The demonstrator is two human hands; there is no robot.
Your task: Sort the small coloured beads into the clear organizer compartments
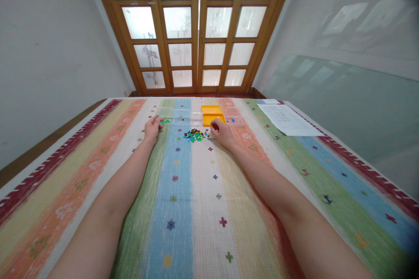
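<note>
My left hand (152, 129) is at the left end of a clear plastic box (175, 111), with thumb and fingers curled against its edge. Small green pieces (165, 121) lie inside, just beside the fingertips. My right hand (222, 131) is at the front right of a yellow tray (212, 109), its fingers bent together in a pinch. Whatever they hold, if anything, is too small to make out. Between the hands, on the cloth, is a loose pile of tiny coloured pieces (195, 135), mostly green, blue and dark red.
Right of the yellow tray, a clear compartment holds a few blue pieces (232, 120). A printed paper sheet (288, 120) lies at the table's far right. A striped tablecloth (206, 209) covers the table. Beyond its far edge stand wooden glass-paned doors (198, 52).
</note>
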